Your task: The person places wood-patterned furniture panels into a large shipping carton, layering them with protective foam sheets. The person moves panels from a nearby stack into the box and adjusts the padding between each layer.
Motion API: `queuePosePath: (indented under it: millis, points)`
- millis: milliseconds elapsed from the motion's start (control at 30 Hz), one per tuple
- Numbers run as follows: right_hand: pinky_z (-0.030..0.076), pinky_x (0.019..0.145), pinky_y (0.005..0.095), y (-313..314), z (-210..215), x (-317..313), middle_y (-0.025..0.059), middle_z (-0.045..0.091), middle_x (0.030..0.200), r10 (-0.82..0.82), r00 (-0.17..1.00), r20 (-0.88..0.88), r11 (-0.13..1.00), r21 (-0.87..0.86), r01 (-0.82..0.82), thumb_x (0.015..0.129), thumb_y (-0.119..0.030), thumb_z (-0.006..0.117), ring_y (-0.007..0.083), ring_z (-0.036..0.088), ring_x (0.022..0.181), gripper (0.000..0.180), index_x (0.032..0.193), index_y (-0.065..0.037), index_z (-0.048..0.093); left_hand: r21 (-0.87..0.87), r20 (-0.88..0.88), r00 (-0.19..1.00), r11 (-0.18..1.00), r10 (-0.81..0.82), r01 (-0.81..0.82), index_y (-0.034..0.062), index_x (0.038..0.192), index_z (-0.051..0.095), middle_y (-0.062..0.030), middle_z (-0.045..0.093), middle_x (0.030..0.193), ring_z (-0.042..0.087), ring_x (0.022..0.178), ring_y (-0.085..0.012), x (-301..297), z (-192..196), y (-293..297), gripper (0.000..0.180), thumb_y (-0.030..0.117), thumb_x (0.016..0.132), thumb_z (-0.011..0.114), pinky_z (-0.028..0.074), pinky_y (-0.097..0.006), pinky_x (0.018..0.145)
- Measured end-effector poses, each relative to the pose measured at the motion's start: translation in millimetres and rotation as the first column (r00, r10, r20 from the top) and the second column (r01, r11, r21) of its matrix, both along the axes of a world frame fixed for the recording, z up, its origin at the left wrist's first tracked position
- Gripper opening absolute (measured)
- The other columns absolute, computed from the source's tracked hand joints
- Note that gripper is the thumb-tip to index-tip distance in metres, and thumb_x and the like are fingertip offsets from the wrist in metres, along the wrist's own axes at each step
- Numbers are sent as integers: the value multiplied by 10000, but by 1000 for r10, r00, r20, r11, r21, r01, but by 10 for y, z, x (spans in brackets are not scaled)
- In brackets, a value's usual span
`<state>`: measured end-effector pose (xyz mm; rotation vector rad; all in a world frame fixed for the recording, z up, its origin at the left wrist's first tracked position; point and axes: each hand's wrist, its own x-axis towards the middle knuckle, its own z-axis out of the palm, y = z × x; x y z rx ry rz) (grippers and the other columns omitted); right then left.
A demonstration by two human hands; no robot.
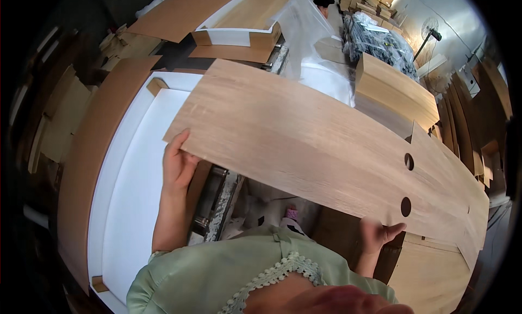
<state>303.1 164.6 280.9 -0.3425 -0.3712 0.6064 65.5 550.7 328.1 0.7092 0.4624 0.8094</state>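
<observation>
A long wood-grain board (283, 129) with two round holes near its right part slants across in front of me. My left hand (179, 160) is closed on its near left corner, thumb on top and the other fingers hidden beneath. My right hand (376, 236) is at the board's near edge, close to the nearer hole, with one finger or thumb pointing right. Motion smears that hand, so its hold is unclear. Under the board's left end lies an open carton (97, 216) lined with white foam, with brown blocks in its corners.
More wood-grain panels (429, 265) are stacked at the right, beneath the board's far end. A second foam-lined carton (239, 39) holding a panel stands ahead. Clear plastic film (302, 31) hangs beside it. A roller conveyor (220, 205) runs below. Someone stands far back.
</observation>
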Motion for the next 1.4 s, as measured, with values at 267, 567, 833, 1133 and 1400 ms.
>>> queuePosePath:
  millis: [267, 567, 833, 1133, 1400]
  points:
    - [204, 1060, 399, 973, 289, -944, 139, 274, 1402, 35, 983, 179, 974, -228, 7, 901, -263, 410, 267, 282, 1280, 571, 1363, 13, 218, -40, 60, 862, 864, 503, -502, -16, 1197, 440, -115, 518, 1196, 501, 1099, -215, -2669, -232, -239, 352, 140, 884, 483, 423, -361, 929]
    - [357, 976, 394, 2790, 525, -2394, 106, 331, 1355, 742, 651, 160, 657, -367, -658, 861, -126, 482, 214, 385, 1199, 571, 1362, -45, 220, -107, 87, 363, 371, 928, -923, -35, 1013, 552, -102, 613, 956, 607, 817, -164, -5319, -980, -1188, 266, 150, 830, 607, 535, -221, 659]
    - [387, 953, 430, 3451, -82, -3810, 115, 433, 1235, 966, 221, -136, 153, -389, -909, 875, -144, 499, 250, 452, 1143, 438, 1270, -52, 334, -19, -217, -113, -120, 970, -993, -39, 966, 558, -94, 596, 860, 576, 732, -155, -6149, -1259, -2538, 264, 179, 824, 603, 515, -241, 617]
    - [422, 890, 424, 3635, -817, -3812, 124, 513, 1109, 854, 415, -313, 75, -715, -695, 837, -131, 492, 268, 513, 1027, 325, 1140, -30, 430, 38, -396, 172, 203, 902, -978, -33, 1088, 509, -120, 581, 1037, 587, 884, -188, -6564, -1734, -2467, 276, 105, 849, 530, 523, -256, 737]
    - [404, 931, 440, 3511, -616, -3154, 264, 239, 1282, 753, 523, -400, 219, -597, -772, 857, -153, 528, 389, 404, 1083, 593, 1298, 36, 179, 42, -505, -87, -76, 859, -996, -18, 1041, 509, -117, 556, 906, 552, 825, -215, -6312, -1586, -2229, 239, 109, 839, 524, 500, -346, 721]
